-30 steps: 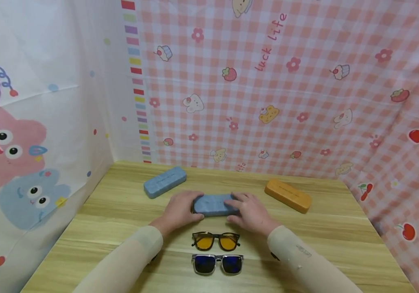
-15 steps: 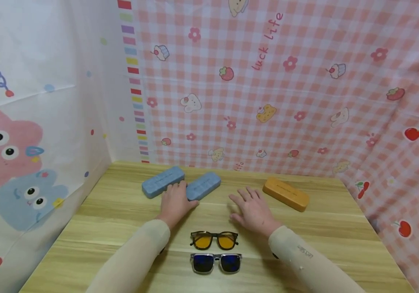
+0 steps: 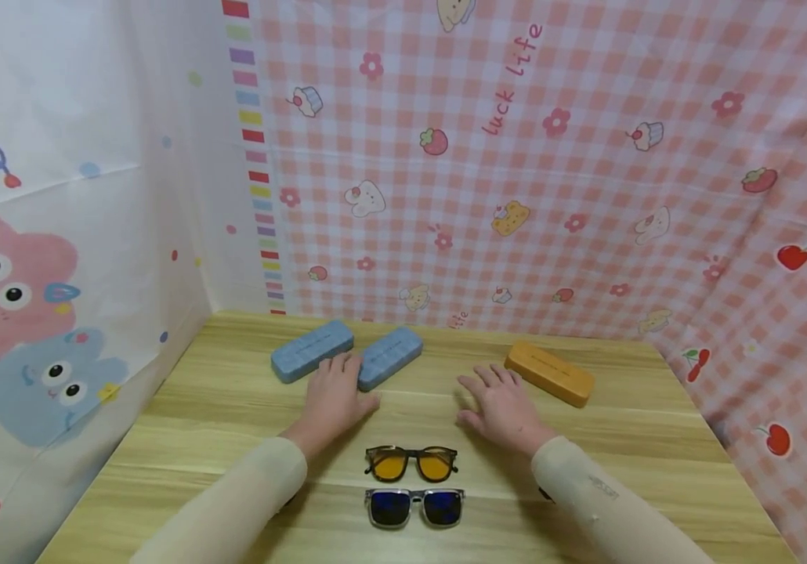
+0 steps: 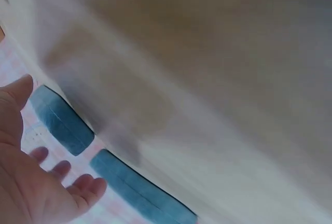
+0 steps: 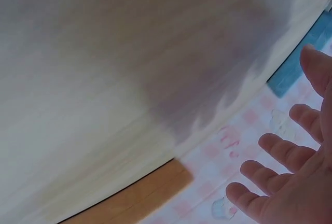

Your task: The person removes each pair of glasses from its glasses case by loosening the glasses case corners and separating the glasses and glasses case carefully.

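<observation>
Two pale blue glasses cases lie slanted at the back left of the table, the left one [image 3: 312, 350] close beside the right one [image 3: 391, 358]. My left hand [image 3: 334, 399] hovers just in front of them, with nothing in its grasp. In the left wrist view its fingers [image 4: 85, 190] are loosely bent and apart from both cases. My right hand [image 3: 504, 409] is also bare, fingers spread, near an orange glasses case [image 3: 551, 374]. In front of the hands lie black-framed glasses with orange lenses [image 3: 389, 468] and, nearer, clear-framed sunglasses [image 3: 390, 509] with dark blue lenses.
The wood-grain table [image 3: 629, 486] meets a pink checked cloth [image 3: 474, 180] at the back and right. A white cloth with cartoon figures [image 3: 128, 258] hangs along the left side.
The blue case that both hands held in the middle now lies beside the other blue case. My left hand has let go and drawn back slightly; my right hand has shifted right.
</observation>
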{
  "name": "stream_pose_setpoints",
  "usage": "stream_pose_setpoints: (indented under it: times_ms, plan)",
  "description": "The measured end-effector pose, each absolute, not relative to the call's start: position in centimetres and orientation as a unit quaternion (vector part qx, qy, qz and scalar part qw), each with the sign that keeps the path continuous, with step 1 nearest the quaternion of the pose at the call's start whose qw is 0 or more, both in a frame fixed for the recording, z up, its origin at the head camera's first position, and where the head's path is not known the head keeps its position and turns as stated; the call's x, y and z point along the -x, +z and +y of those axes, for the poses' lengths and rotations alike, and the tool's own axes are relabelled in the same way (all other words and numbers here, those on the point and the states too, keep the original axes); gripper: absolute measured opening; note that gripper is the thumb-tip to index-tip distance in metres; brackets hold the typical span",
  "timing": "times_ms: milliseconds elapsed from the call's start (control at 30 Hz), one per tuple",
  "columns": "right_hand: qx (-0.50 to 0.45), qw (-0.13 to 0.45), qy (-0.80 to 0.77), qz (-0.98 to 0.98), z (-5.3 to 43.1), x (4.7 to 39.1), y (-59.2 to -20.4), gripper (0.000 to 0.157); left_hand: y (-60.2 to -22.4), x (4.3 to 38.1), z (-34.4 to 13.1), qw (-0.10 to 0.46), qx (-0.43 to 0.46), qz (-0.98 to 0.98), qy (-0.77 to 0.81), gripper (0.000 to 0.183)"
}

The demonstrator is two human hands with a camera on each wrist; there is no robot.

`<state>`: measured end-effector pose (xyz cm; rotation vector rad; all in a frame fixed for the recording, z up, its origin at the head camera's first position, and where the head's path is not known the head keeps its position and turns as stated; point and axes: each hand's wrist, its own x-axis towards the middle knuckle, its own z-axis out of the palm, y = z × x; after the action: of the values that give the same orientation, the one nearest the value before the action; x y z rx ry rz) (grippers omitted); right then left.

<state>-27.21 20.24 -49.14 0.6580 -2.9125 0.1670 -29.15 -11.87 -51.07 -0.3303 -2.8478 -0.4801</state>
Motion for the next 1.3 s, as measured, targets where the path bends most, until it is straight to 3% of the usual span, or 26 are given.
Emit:
stream_pose_setpoints:
  times_ms: [200, 733, 1300]
  plan:
    - [-0.175, 0.083, 0.053, -0.980, 23.4, 27.4, -48.0, 0.067, -51.3, 26.4, -14.4, 0.116, 0.187, -0.962, -0.164, 0.078]
    - [-0.067, 0.040, 0.117, -0.990, 33.7, 30.1, -46.9, 0.076, -51.1, 23.7, -16.3, 0.083, 0.204, -0.966, -0.139, 0.071]
    - [-0.055, 0.011, 0.144, -0.988, 35.3, 30.0, -48.4, 0.073, -51.2, 23.6, -16.4, 0.074, 0.202, -0.965, -0.151, 0.067]
